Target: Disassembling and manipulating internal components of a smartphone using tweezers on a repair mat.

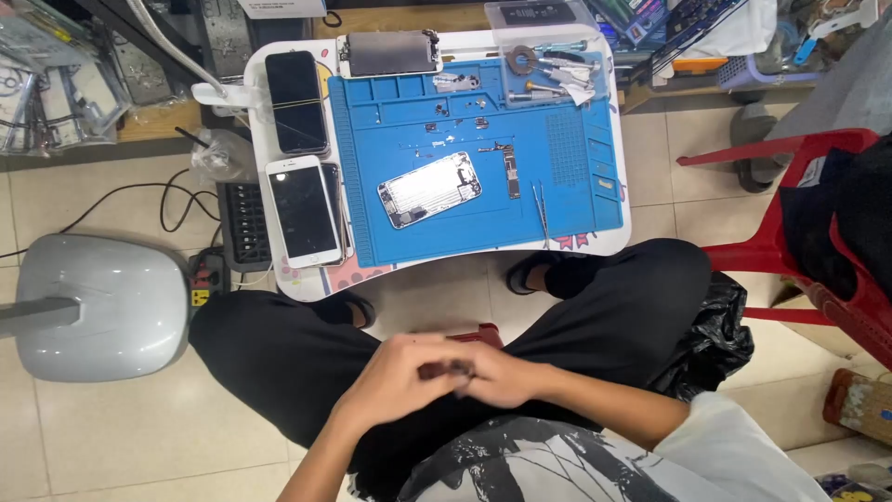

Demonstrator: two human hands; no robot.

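Note:
My left hand [395, 379] and my right hand [497, 375] meet over my lap, fingers pressed together around a small dark object [444, 370]; I cannot tell what it is. Ahead on a small white table [279, 79] lies a blue work mat [446, 191]. An opened phone body [429, 189] rests at the mat's middle, its insides showing. A pair of tweezers [542, 211] lies to its right. A narrow circuit board [510, 170] sits just beyond the phone body.
A white-framed phone [303, 211] and a black phone [295, 100] lie on the table's left part. A detached screen [388, 53] and a clear box of tools [548, 56] sit at the back. Grey lamp base [98, 307] left, red plastic chair [790, 242] right.

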